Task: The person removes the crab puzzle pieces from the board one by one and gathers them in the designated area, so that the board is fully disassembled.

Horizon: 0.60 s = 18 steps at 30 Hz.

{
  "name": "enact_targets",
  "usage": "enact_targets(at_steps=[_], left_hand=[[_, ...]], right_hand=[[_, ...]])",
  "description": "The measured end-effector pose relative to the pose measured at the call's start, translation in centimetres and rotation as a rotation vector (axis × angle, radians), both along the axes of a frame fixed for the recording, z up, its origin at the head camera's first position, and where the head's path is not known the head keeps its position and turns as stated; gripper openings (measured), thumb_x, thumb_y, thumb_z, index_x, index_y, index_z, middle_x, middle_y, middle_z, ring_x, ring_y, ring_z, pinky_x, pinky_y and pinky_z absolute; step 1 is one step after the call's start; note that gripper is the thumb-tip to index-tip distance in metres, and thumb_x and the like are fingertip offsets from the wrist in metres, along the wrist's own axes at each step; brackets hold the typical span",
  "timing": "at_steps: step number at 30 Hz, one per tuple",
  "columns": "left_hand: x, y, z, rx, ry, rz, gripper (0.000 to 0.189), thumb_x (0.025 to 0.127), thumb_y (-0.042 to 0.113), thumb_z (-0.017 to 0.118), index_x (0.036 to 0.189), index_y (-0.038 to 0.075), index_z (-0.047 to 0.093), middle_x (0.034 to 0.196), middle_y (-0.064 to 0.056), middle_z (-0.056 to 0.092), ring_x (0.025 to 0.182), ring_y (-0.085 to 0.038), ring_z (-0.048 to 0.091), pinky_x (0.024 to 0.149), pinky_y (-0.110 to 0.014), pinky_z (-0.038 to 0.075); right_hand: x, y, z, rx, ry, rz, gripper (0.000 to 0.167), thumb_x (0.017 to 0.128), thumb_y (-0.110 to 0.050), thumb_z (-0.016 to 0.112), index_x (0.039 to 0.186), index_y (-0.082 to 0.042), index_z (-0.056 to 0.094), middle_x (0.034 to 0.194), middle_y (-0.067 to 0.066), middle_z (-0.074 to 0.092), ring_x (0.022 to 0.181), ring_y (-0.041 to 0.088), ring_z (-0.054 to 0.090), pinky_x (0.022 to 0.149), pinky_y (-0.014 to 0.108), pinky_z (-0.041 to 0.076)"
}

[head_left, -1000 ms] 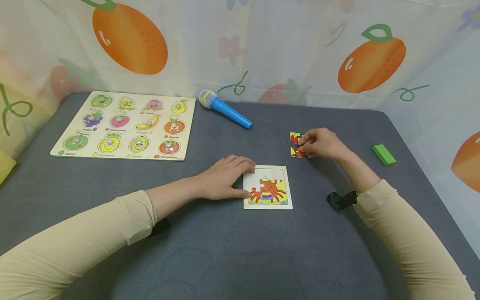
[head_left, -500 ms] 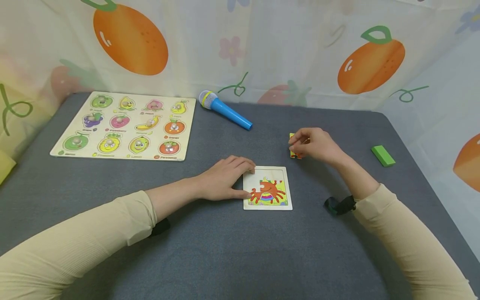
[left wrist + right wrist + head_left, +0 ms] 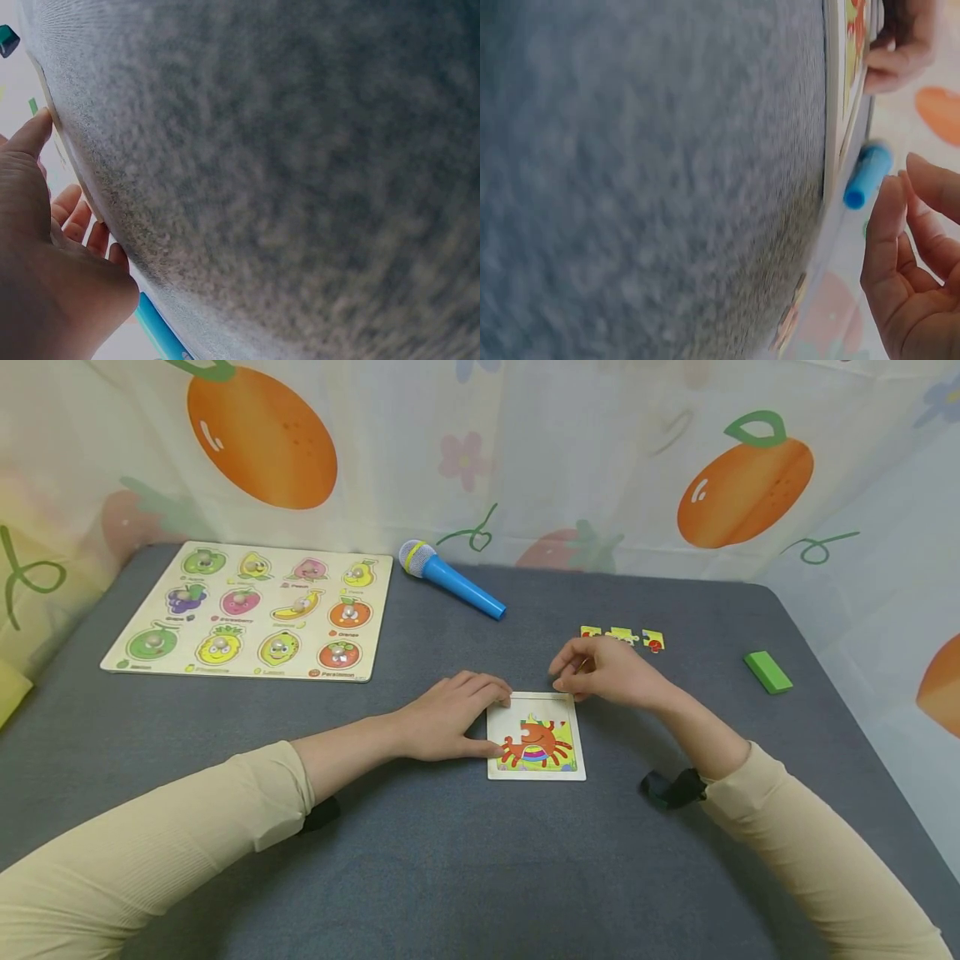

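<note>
A square jigsaw tray (image 3: 536, 695) with a partly filled crab picture lies in the middle of the table. My left hand (image 3: 450, 718) rests at its left side, fingertips on the upper left corner and thumb on the lower left edge. The left wrist view shows the thumb and fingers spread along the tray's edge. Over the tray's upper right corner, my right hand (image 3: 611, 670) pinches a small jigsaw piece, mostly hidden by the fingers. Behind that hand lie loose jigsaw pieces (image 3: 653, 640) in a row, partly covered by it.
A fruit peg puzzle board (image 3: 300, 672) lies at the back left. The blue toy microphone (image 3: 457, 583) is beside it near the curtain. At the right side of the table (image 3: 480, 877) sits a green block (image 3: 767, 672).
My right hand has taken a jigsaw piece from the loose group and moved left and nearer to the tray's upper right corner. The left hand has stayed put.
</note>
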State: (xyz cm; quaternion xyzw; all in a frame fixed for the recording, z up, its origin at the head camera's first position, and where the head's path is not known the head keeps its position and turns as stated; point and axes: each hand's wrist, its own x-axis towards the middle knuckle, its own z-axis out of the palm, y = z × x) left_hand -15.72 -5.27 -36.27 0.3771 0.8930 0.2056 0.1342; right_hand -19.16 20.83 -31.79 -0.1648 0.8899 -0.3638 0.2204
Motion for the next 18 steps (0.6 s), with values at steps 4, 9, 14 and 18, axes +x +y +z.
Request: enact_targets(at_steps=[4, 9, 14, 18], left_hand=[[0.0, 0.0, 0.0, 0.0, -0.004, -0.002, 0.061, 0.089, 0.049, 0.069, 0.137, 0.016, 0.049, 0.15, 0.0, 0.043, 0.139, -0.025, 0.037, 0.112, -0.049, 0.036], [0.0, 0.0, 0.1, 0.006, -0.008, -0.004, 0.061, 0.089, 0.049, 0.069, 0.137, 0.016, 0.049, 0.15, 0.0, 0.044, 0.14, -0.025, 0.037, 0.112, -0.049, 0.036], [0.0, -0.1, 0.1, 0.009, 0.006, -0.01, 0.061, 0.089, 0.049, 0.068, 0.137, 0.016, 0.049, 0.151, -0.001, 0.044, 0.139, -0.026, 0.038, 0.111, -0.05, 0.037], [-0.1, -0.1, 0.0, 0.011, 0.007, -0.013, 0.062, 0.089, 0.049, 0.068, 0.137, 0.015, 0.049, 0.15, -0.002, 0.044, 0.139, -0.025, 0.038, 0.11, -0.05, 0.037]], right_hand=[[0.4, -0.4, -0.3, 0.005, 0.019, 0.056, 0.018, 0.091, -0.009, 0.069, 0.107, -0.002, 0.067, 0.091, 0.012, 0.067, 0.073, 0.016, 0.062, 0.067, 0.028, 0.053], [0.9, -0.8, -0.3, 0.047, 0.038, 0.106, 0.022, 0.086, -0.013, 0.075, 0.107, -0.008, 0.069, 0.092, 0.007, 0.068, 0.079, 0.016, 0.061, 0.07, 0.029, 0.05], [1.2, -1.1, -0.3, 0.069, 0.027, 0.188, 0.029, 0.082, -0.019, 0.08, 0.107, -0.011, 0.069, 0.093, 0.004, 0.067, 0.082, 0.016, 0.059, 0.072, 0.029, 0.049], [1.2, -1.2, -0.6, 0.073, 0.009, 0.251, 0.033, 0.078, -0.021, 0.084, 0.106, -0.012, 0.068, 0.094, 0.004, 0.065, 0.08, 0.016, 0.056, 0.069, 0.025, 0.047]])
